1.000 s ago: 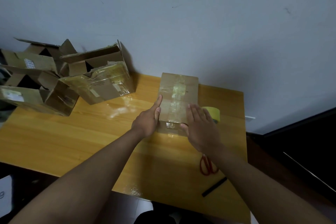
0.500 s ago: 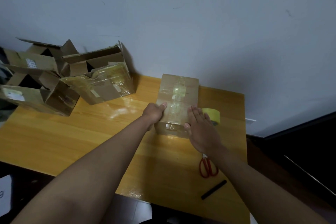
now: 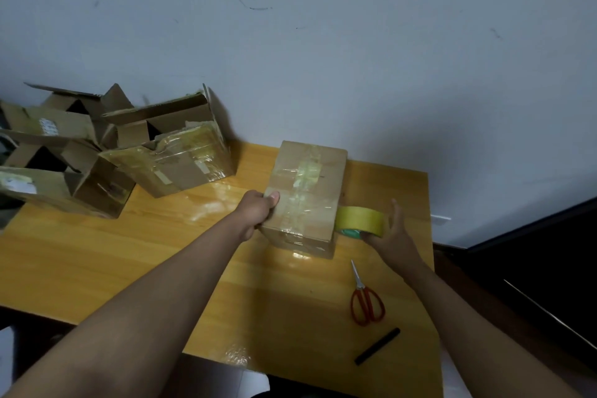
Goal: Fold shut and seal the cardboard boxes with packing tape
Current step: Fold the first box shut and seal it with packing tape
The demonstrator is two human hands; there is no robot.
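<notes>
The cardboard box sits folded shut on the tabletop, steadied by the left hand, whose grip curls over its near-left edge. Just right of the box, the right hand clasps the tape roll, likely for another strip.

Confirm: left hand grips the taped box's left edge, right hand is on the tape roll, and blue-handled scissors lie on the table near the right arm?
Not quite. In the head view the scissors have red handles, not blue. The left hand does grip the box, and the right hand is on the tape roll.
</notes>
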